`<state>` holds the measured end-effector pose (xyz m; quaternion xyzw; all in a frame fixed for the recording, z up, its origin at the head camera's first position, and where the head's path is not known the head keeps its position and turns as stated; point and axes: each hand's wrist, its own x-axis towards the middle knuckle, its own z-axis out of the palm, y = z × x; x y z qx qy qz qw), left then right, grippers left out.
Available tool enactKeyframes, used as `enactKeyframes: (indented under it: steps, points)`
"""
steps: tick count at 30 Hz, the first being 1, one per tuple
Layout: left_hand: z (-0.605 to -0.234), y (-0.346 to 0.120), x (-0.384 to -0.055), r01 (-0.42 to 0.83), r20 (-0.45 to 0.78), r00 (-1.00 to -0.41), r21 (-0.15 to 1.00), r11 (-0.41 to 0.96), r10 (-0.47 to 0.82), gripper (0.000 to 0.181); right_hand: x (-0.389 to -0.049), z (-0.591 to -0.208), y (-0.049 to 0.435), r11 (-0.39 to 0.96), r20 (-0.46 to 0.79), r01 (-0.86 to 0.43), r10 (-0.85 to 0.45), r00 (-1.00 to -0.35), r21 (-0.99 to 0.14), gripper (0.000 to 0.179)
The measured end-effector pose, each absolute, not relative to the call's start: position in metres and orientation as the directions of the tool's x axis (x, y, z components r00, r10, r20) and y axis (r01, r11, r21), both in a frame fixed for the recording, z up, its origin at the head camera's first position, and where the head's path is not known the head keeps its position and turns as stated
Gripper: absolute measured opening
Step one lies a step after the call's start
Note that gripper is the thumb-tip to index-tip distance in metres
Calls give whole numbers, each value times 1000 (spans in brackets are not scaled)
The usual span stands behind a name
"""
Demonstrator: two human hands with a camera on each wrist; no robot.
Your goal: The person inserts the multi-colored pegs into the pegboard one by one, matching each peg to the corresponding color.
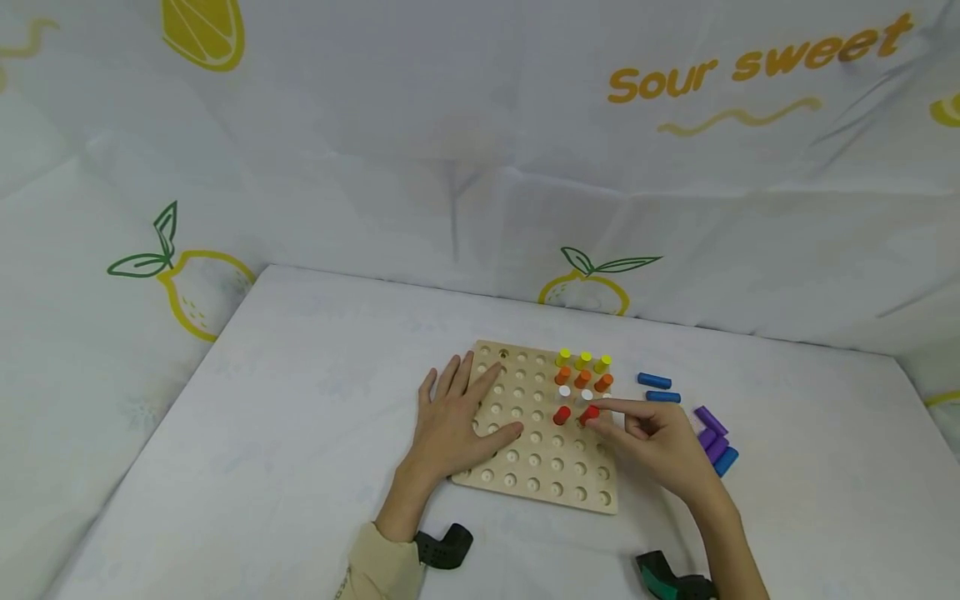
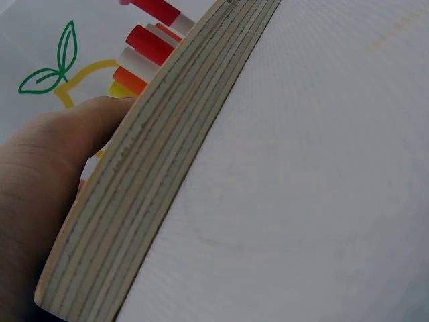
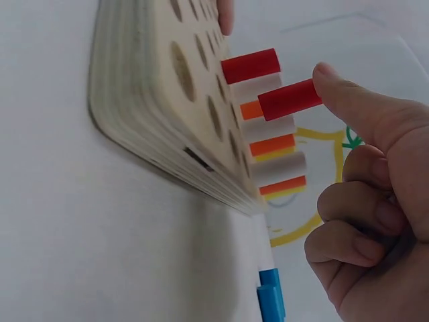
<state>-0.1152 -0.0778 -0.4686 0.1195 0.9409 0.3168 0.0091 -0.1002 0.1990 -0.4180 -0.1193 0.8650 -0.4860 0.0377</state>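
A wooden pegboard (image 1: pixel 525 483) with rows of round holes lies on the white-covered table. My left hand (image 1: pixel 450 421) rests spread on its left side, fingers straight. My right hand (image 1: pixel 663 442) pinches a red peg (image 3: pixel 290 100) between thumb and forefinger, just above the board beside a standing red peg (image 1: pixel 562 415). In the right wrist view the held peg's lower end appears apart from the holes. Behind them stand rows of white pegs (image 1: pixel 564 392), orange pegs (image 1: pixel 582 379) and yellow pegs (image 1: pixel 583 360). My right fingers partly cover the white row in the head view.
Right of the board lie loose blue pegs (image 1: pixel 655 381) and several purple pegs (image 1: pixel 711 421), with another blue peg (image 1: pixel 726 462) beside them. A lemon-printed cloth (image 1: pixel 390 167) hangs behind the table. Black wrist devices (image 1: pixel 446 547) sit near both wrists.
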Motion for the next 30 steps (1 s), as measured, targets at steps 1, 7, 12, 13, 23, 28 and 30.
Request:
enactKeyframes:
  steps: [1, 7, 12, 13, 23, 28, 30]
  points:
    - [-469, -78, -115, 219, 58, -971, 598, 771, 231, 86, -101, -420, 198, 491, 49, -170, -250, -967, -854, 21]
    - [-468, -78, -115, 217, 52, -971, 598, 772, 233, 86, -103, -426, 196, 503, 34, -164, -257, -966, -849, 22]
    - [-468, -78, -115, 218, 55, -971, 597, 772, 232, 86, -104, -428, 195, 507, 32, -161, -254, -967, -847, 21]
    - [-468, -78, -115, 219, 56, -971, 597, 771, 232, 86, -104, -429, 195, 506, 32, -161, -254, -967, -847, 21]
    - [-469, -77, -116, 219, 53, -971, 597, 771, 235, 86, -102, -433, 195, 515, 6, -128, -233, -973, -848, 21]
    - [-469, -78, -116, 226, 53, -968, 596, 770, 244, 86, -102, -435, 195, 512, 6, -126, -229, -973, -850, 21]
    - [-469, -78, -116, 232, 57, -967, 599, 767, 249, 85, -102, -435, 195, 510, 14, -132, -230, -973, -850, 21]
